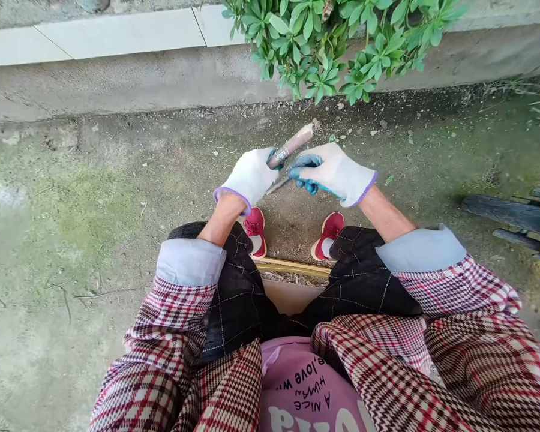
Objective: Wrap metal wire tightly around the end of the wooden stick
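Note:
My left hand (251,176), in a white glove with a blue-coated palm, is closed round a short, thick stick (297,143). Pale at its far end, the stick carries a shiny, wire-like winding near my fingers and points up and to the right. My right hand (328,171), gloved the same way, is closed beside it with thumb and fingers pinched together. From those fingertips a thin grey piece (278,185) slants down toward my left hand; its kind is unclear. Both hands are above the ground, in front of my knees.
Bare, partly mossy soil (94,210) surrounds my red shoes (254,231). A low concrete wall (139,84) with white tiles runs across the back, and a leafy green shrub (333,48) overhangs it. Black wheel-like parts (513,215) stand at the right. A yellowish strip (292,267) lies behind my feet.

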